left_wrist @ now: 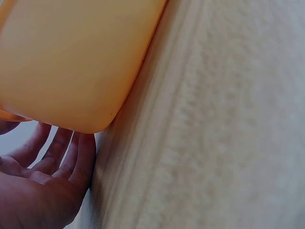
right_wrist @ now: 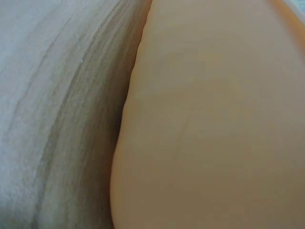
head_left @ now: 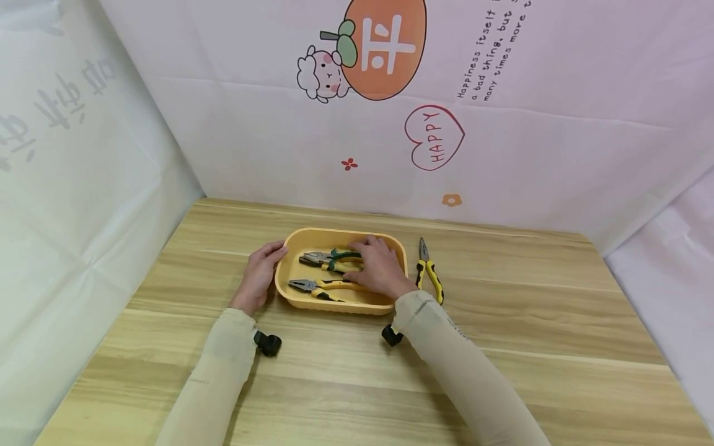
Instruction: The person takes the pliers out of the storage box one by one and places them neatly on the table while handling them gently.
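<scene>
A yellow plastic tray (head_left: 334, 306) stands on the table with pliers in it. My left hand (head_left: 259, 272) holds its left end, thumb at the rim; in the left wrist view the fingers (left_wrist: 59, 148) lie against the outer wall. Inside the tray, my right hand (head_left: 382, 266) has thumb and fingers around the handles of green-and-yellow pliers (head_left: 337, 266), whose jaws point left. Nearer the front wall lie yellow-and-black pliers (head_left: 318, 287), their handle ends partly under the hand. The right wrist view has only the tray's outer wall (right_wrist: 209, 119) and tabletop, with that hand hidden.
Long-nose pliers (head_left: 424, 251) with yellow-and-black handles lie on the wooden table (head_left: 530, 310), just right of the tray, nose away from me. A printed white cloth (head_left: 251, 136) hangs behind the table, with more white cloth at both sides.
</scene>
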